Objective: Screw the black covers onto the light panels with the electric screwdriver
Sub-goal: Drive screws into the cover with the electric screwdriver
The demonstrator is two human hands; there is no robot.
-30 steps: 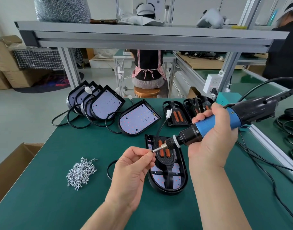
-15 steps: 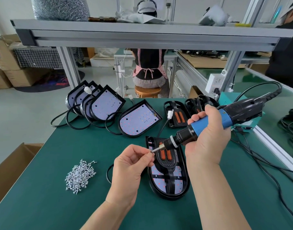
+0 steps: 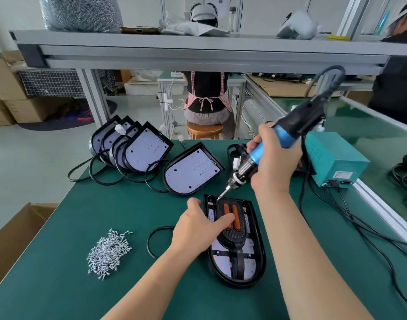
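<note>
Fingers [image 3: 196,204] of the left hand [image 3: 195,229] are spread and laid flat. The forefinger is at the far-left edge of the light panel [image 3: 259,269] and the thumb lies across the black cover [image 3: 235,237] nr its orange strips, so cover & panel are pinned to the table [image 3: 71,285]. Nothing is seen pinched there. The right hand [image 3: 275,162] is wrapped round the blue grip of the electric screwdriver [image 3: 301,121], which is held tilted w/ the bit tip at the cover's far-left corner. Whether a screw sits on the bit can't be told. The panel lies nr the table's centre, w/ bare panels [image 3: 193,172] farther off and a screw pile [image 3: 109,252] to the left.

Step in hand, as judged: the far-left corner screw is being located or driven. Next, the tool probably needs to be brought more upright over the hole, pressed down and run till the screw is seated, w/ the cover kept from shifting. The remaining holes are then to be done.
</note>
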